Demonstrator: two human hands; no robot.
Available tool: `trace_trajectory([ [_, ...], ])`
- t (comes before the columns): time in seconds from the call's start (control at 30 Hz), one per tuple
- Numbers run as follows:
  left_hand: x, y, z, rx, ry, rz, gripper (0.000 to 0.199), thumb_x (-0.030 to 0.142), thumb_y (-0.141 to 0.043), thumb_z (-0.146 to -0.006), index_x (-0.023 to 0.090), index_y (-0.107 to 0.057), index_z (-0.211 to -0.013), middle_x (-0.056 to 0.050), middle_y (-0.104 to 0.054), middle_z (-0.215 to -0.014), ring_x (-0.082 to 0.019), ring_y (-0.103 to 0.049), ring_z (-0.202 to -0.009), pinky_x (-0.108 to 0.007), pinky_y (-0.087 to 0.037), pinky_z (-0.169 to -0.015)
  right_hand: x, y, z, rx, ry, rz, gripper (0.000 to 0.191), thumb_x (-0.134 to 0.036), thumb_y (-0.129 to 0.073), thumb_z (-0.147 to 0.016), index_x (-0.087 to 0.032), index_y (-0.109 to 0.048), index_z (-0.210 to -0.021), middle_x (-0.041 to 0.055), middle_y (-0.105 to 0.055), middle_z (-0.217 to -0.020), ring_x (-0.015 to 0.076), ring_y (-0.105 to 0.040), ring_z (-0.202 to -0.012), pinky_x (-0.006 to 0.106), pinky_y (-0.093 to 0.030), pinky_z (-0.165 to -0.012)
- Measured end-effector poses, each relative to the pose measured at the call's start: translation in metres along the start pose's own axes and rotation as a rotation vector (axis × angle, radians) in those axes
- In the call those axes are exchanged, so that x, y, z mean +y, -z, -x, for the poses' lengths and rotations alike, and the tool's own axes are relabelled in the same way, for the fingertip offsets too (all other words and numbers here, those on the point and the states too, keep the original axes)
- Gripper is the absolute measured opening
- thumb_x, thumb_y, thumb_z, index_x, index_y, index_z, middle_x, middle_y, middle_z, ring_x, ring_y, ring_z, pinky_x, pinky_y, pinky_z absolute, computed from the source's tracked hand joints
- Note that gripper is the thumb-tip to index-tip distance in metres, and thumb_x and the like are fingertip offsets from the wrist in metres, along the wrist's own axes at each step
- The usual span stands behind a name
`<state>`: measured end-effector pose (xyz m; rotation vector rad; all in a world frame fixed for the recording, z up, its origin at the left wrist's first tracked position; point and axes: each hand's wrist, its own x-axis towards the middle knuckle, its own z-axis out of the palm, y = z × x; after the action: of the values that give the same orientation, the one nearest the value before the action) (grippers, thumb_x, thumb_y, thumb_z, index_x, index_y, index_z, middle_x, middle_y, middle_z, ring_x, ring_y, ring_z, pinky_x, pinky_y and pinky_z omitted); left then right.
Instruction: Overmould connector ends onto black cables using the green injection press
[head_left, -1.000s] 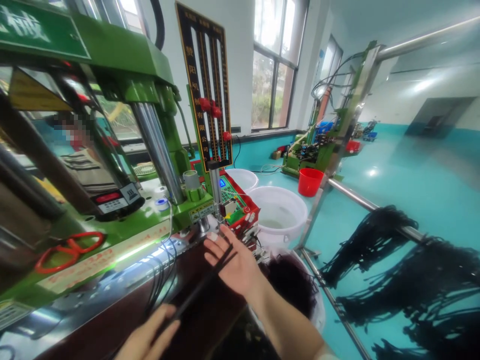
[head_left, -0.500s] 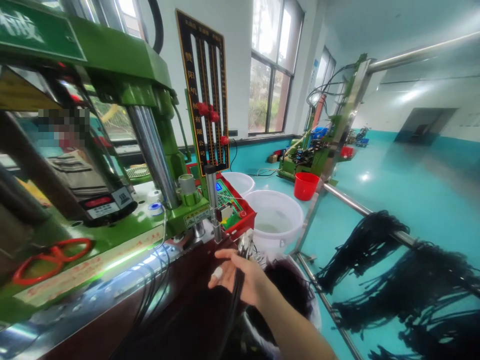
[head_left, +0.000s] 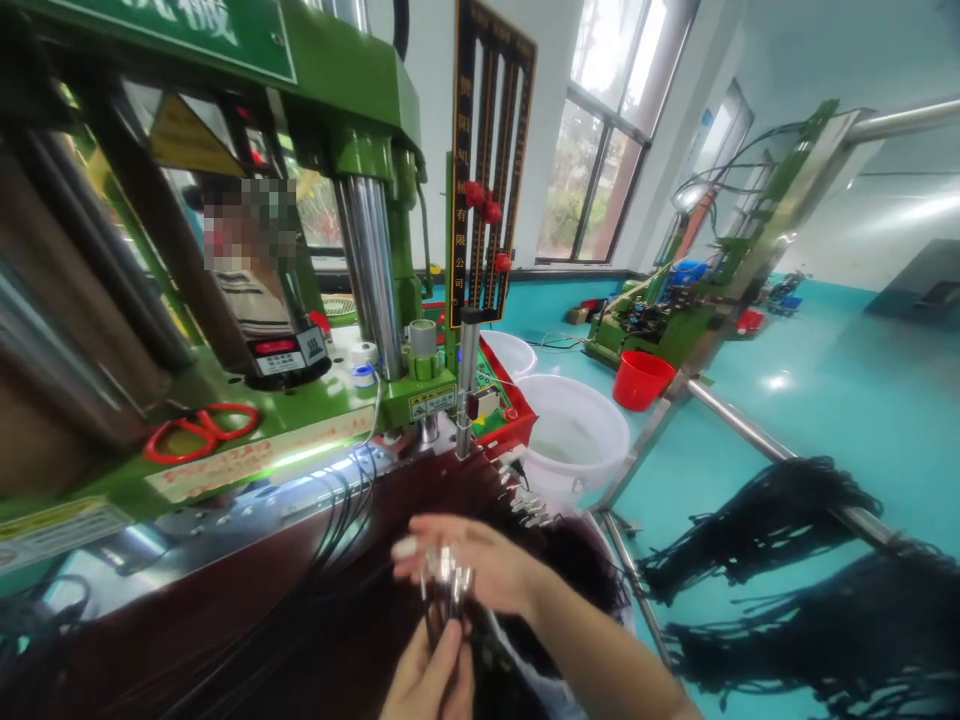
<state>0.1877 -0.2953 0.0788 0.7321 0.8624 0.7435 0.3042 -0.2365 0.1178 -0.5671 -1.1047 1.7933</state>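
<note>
My left hand [head_left: 429, 678] comes up from the bottom edge, its fingers closed round a bundle of thin black cables. The silver metal plugs [head_left: 451, 575] at the cable ends stick up above its thumb. Just behind the plugs is my right hand [head_left: 491, 565], palm turned to them and fingers stretched out to the left. One of its fingertips wears a white covering. Whether the palm touches the plugs, I cannot tell. Beyond the right wrist, more plugs [head_left: 529, 505] lie along the edge of the dark red work surface [head_left: 352, 580].
On the left stands a green press [head_left: 330, 90] with orange-handled scissors [head_left: 202, 432] on its bed. A red control box [head_left: 517, 415] and white tub [head_left: 577, 430] are ahead. To the right, black cable bundles [head_left: 772, 510] hang on a metal rack [head_left: 739, 425]. A person is visible behind the press.
My left hand has come into view and now holds the cables. My right hand, earlier round a cable bundle near the control box, has moved down and opened. The view has swung left.
</note>
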Motion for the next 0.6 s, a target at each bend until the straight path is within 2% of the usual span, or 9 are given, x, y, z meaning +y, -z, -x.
trace_trajectory([
  [0.07, -0.003, -0.005, -0.001, -0.017, 0.023, 0.011, 0.039, 0.058, -0.056, -0.065, 0.02, -0.05, -0.075, 0.009, -0.034, -0.034, -0.003, -0.023, -0.026, -0.015, -0.019, -0.03, -0.017, 0.005, -0.01, -0.024, 0.049, 0.1, 0.043, -0.033, -0.053, -0.08, -0.018, -0.05, -0.119, 0.0119, -0.054, -0.119, 0.0203, -0.052, -0.108, 0.038, -0.033, -0.095],
  [0.2, -0.002, -0.006, -0.006, 0.003, -0.026, -0.058, 0.038, 0.055, -0.05, -0.071, 0.016, -0.051, -0.073, 0.004, -0.047, -0.038, -0.005, -0.031, -0.025, -0.016, -0.022, -0.028, -0.048, 0.001, -0.024, -0.389, -0.117, 0.624, 0.037, -0.033, -0.042, -0.085, -0.017, -0.054, -0.116, 0.0064, -0.054, -0.12, 0.0162, -0.044, -0.116, 0.028, -0.028, -0.099],
  [0.3, 0.004, -0.008, -0.011, 0.058, -0.079, -0.025, 0.038, 0.051, -0.052, -0.071, 0.014, -0.054, -0.074, -0.001, -0.055, -0.045, -0.008, -0.04, -0.03, -0.019, -0.029, -0.03, -0.053, -0.005, -0.029, -0.569, -0.215, 0.813, 0.037, -0.03, -0.04, -0.085, -0.018, -0.053, -0.118, 0.0015, -0.055, -0.119, 0.013, -0.046, -0.114, 0.019, -0.031, -0.094],
  [0.5, 0.014, -0.015, -0.013, 0.143, -0.054, 0.084, 0.039, 0.049, -0.058, -0.066, 0.011, -0.056, -0.073, -0.001, -0.055, -0.047, -0.01, -0.045, -0.035, -0.021, -0.034, -0.033, -0.038, -0.004, -0.032, -0.57, -0.316, 0.843, 0.044, -0.033, -0.055, -0.077, -0.02, -0.052, -0.119, 0.0005, -0.051, -0.124, 0.0129, -0.048, -0.11, 0.014, -0.036, -0.085],
  [0.6, 0.01, -0.014, -0.017, 0.176, -0.079, 0.106, 0.04, 0.051, -0.06, -0.064, 0.012, -0.055, -0.074, 0.001, -0.052, -0.046, -0.009, -0.042, -0.034, -0.02, -0.029, -0.031, -0.035, -0.004, -0.035, -0.648, -0.294, 0.805, 0.045, -0.033, -0.054, -0.078, -0.018, -0.05, -0.121, 0.0037, -0.048, -0.126, 0.0146, -0.047, -0.112, 0.015, -0.036, -0.085],
])
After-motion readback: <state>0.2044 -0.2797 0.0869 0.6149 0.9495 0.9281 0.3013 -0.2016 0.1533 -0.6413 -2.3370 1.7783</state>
